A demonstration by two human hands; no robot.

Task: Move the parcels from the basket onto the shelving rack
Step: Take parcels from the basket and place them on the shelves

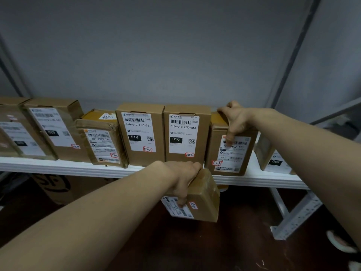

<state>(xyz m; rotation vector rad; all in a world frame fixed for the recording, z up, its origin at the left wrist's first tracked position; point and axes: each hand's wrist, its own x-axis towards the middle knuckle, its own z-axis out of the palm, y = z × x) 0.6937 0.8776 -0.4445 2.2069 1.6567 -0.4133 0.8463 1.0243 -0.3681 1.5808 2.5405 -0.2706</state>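
Note:
A white shelf of the rack carries a row of several brown cardboard parcels standing upright with white labels facing me. My right hand grips the top of a parcel marked 3-3-9 that stands on the shelf right of the two "010" parcels. My left hand holds a taped brown parcel from above, in front of and just below the shelf edge, its label toward me. The basket is not in view.
Another parcel marked 060 stands at the shelf's right end, with a gap between it and the parcel I grip. A large box sits under the shelf at left. The rack's white leg slants down at right. A shoe shows on the dark floor.

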